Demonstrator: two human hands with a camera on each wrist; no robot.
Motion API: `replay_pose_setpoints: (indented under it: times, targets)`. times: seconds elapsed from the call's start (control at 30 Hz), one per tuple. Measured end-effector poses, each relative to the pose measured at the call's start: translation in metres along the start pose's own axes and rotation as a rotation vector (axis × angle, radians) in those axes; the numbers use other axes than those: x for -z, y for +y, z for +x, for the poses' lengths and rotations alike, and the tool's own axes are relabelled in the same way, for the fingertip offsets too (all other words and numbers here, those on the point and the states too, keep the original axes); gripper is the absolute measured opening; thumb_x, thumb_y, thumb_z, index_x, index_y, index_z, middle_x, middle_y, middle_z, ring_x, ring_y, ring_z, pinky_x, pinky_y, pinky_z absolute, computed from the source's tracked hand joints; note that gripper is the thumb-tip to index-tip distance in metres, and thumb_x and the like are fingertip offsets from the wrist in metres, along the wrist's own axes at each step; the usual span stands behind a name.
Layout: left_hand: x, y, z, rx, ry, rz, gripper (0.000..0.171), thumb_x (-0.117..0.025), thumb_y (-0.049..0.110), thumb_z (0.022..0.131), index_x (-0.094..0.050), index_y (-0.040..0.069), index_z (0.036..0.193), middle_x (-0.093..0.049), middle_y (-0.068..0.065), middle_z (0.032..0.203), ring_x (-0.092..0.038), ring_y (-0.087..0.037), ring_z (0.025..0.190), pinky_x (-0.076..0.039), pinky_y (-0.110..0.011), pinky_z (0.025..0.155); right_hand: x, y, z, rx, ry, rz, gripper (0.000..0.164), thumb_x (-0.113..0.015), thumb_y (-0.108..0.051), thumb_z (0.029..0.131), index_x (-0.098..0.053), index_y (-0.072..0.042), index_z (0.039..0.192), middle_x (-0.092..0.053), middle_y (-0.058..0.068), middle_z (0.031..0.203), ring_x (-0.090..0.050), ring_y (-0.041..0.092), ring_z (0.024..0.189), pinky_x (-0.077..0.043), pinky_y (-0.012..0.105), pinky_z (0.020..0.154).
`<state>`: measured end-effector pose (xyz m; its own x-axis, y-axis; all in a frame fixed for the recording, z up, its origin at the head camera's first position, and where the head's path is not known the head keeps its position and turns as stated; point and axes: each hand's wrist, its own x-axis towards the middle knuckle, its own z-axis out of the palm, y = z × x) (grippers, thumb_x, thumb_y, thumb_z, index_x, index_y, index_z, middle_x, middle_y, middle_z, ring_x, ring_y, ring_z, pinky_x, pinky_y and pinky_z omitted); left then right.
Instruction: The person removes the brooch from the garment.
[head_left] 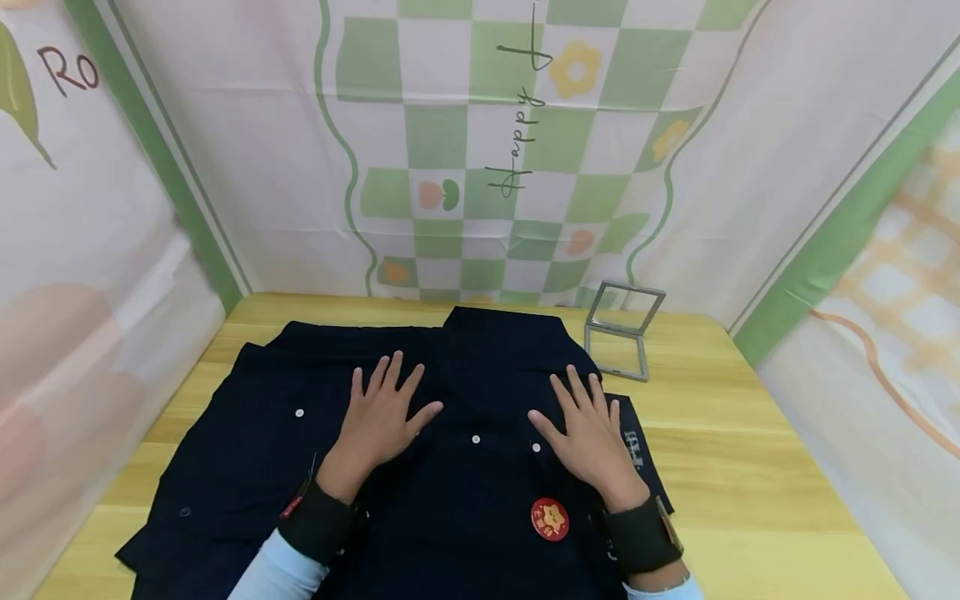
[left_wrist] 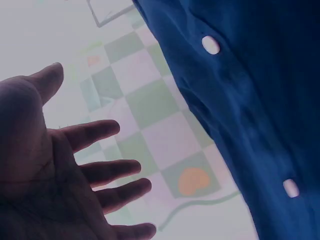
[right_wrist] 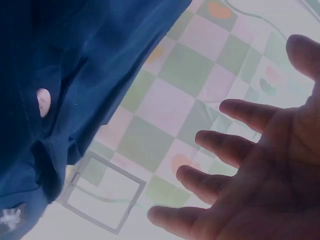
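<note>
A dark navy button-up shirt [head_left: 457, 517] lies spread over the table, with small white buttons [head_left: 476, 439] and a round red badge [head_left: 550, 519] bearing a star shape. Over its upper left part is my left hand [head_left: 381, 417], fingers straight and spread, palm down. My right hand [head_left: 590, 437] is spread the same way over the upper right part, above the badge. Both wrist views show bare palms with nothing held: the left palm [left_wrist: 50, 170] beside the buttoned cloth, the right palm [right_wrist: 265, 170] with the cloth across from its fingertips.
A grey hinged double frame [head_left: 642, 354] stands open at the table's back right, close to the shirt's edge. The wooden table [head_left: 750, 467] extends to the right of the shirt. Patterned curtains [head_left: 510, 167] hang behind and at both sides.
</note>
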<state>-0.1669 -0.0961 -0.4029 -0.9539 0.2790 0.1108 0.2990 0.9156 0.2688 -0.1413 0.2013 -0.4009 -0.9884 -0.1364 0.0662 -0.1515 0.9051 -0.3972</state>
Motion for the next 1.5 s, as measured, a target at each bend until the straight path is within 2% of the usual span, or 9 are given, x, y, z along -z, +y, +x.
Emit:
replay_pose_setpoints:
  times: [0.17, 0.4, 0.63, 0.77, 1.0, 1.3, 1.5]
  targets:
    - [0.007, 0.005, 0.005, -0.025, 0.020, 0.034, 0.067, -0.047, 0.057, 0.098, -0.041, 0.015, 0.150, -0.024, -0.019, 0.161, -0.025, -0.040, 0.148, -0.013, -0.065, 0.118, 0.003, -0.005, -0.002, 0.013, 0.009, 0.003, 0.073, -0.047, -0.055, 0.099, -0.029, -0.013, 0.155, -0.015, 0.018, 0.163, -0.004, 0.047, 0.149, -0.002, 0.070, 0.116]
    - [0.009, 0.011, 0.009, -0.034, -0.010, 0.017, 0.069, -0.047, 0.058, 0.098, -0.038, 0.016, 0.151, -0.024, -0.017, 0.161, -0.025, -0.038, 0.148, -0.016, -0.063, 0.118, 0.000, -0.006, -0.004, 0.016, 0.010, 0.008, 0.072, -0.048, -0.055, 0.099, -0.032, -0.011, 0.154, -0.020, 0.019, 0.162, -0.011, 0.047, 0.149, -0.008, 0.068, 0.116]
    - [0.003, 0.019, 0.011, -0.079, 0.012, 0.020, 0.067, -0.049, 0.057, 0.097, -0.046, 0.012, 0.146, -0.038, -0.019, 0.153, -0.040, -0.039, 0.139, -0.033, -0.059, 0.112, -0.003, -0.003, -0.005, 0.030, 0.016, 0.041, 0.071, -0.050, -0.052, 0.098, -0.034, -0.009, 0.152, -0.025, 0.019, 0.160, -0.017, 0.046, 0.147, -0.020, 0.066, 0.116]
    - [-0.001, 0.025, 0.012, -0.107, 0.010, 0.023, 0.065, -0.050, 0.057, 0.097, -0.049, 0.012, 0.144, -0.042, -0.019, 0.150, -0.043, -0.039, 0.136, -0.038, -0.057, 0.109, -0.004, -0.002, -0.006, 0.024, 0.011, 0.049, 0.071, -0.051, -0.052, 0.098, -0.035, -0.009, 0.152, -0.027, 0.020, 0.159, -0.021, 0.046, 0.146, -0.023, 0.065, 0.115]
    - [-0.007, 0.031, 0.012, -0.114, -0.005, 0.020, 0.063, -0.052, 0.055, 0.096, -0.051, 0.012, 0.142, -0.044, -0.018, 0.148, -0.047, -0.037, 0.133, -0.044, -0.054, 0.104, -0.006, 0.000, -0.007, 0.042, 0.043, 0.035, 0.069, -0.052, -0.051, 0.098, -0.039, -0.007, 0.150, -0.034, 0.021, 0.155, -0.032, 0.045, 0.142, -0.029, 0.061, 0.114]
    - [-0.012, 0.038, 0.011, -0.119, -0.026, 0.000, 0.062, -0.053, 0.055, 0.096, -0.055, 0.011, 0.138, -0.048, -0.017, 0.145, -0.050, -0.036, 0.130, -0.045, -0.054, 0.102, -0.011, 0.002, -0.012, 0.050, 0.033, 0.053, 0.067, -0.052, -0.050, 0.098, -0.041, -0.007, 0.148, -0.038, 0.020, 0.154, -0.037, 0.043, 0.140, -0.033, 0.059, 0.112]
    - [-0.019, 0.043, 0.010, -0.149, 0.000, 0.030, 0.060, -0.051, 0.057, 0.096, -0.058, 0.012, 0.134, -0.054, -0.013, 0.139, -0.056, -0.033, 0.123, -0.049, -0.051, 0.096, -0.013, 0.003, -0.014, 0.041, 0.008, 0.080, 0.068, -0.052, -0.053, 0.097, -0.042, -0.008, 0.148, -0.041, 0.020, 0.151, -0.040, 0.042, 0.138, -0.035, 0.059, 0.111]
